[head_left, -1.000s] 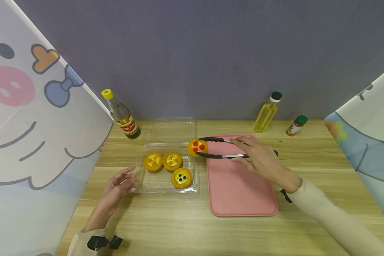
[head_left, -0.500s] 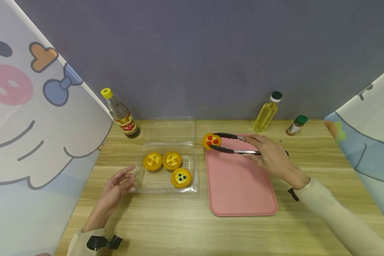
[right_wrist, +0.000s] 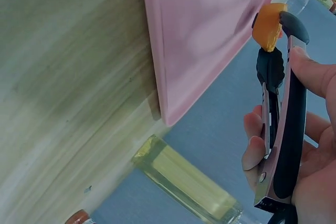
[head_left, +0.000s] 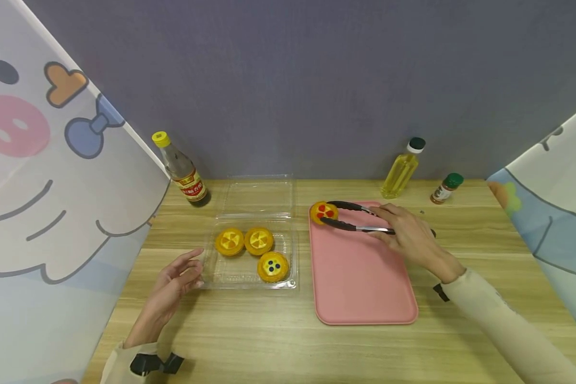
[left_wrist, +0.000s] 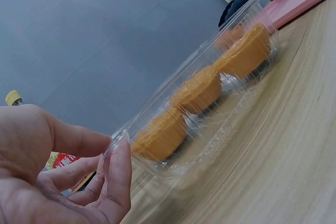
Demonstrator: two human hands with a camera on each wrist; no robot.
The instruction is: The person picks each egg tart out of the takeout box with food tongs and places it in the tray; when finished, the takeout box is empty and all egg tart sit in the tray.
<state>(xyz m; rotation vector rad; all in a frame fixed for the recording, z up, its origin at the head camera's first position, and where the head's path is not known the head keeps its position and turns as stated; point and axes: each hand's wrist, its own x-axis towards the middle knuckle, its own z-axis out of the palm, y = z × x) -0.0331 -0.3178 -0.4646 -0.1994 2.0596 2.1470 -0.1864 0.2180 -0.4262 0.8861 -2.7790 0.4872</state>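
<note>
My right hand (head_left: 410,234) grips black-and-silver tongs (head_left: 365,229), their tips around a tart with red toppings (head_left: 324,213). That tart is at the far left corner of the pink tray (head_left: 365,288); in the right wrist view it (right_wrist: 269,27) sits between the black tong heads. At the left, my left hand (head_left: 175,285) pinches the rim of a clear plastic container (left_wrist: 210,153) between thumb and fingers. Inside it lie two tarts with yellow wedges, one tart (head_left: 230,242) beside the other (head_left: 258,241), and a tart with dark blue dots (head_left: 272,267).
The container's clear lid (head_left: 258,196) lies folded back toward the wall. A dark sauce bottle (head_left: 188,181) with a yellow cap stands back left. At back right are an oil bottle (head_left: 400,173) and a small green-capped jar (head_left: 445,189).
My right hand has carried the red-topped tart in the tongs from the container's right edge rightward to the tray's far left corner. The left hand has stayed at the container.
</note>
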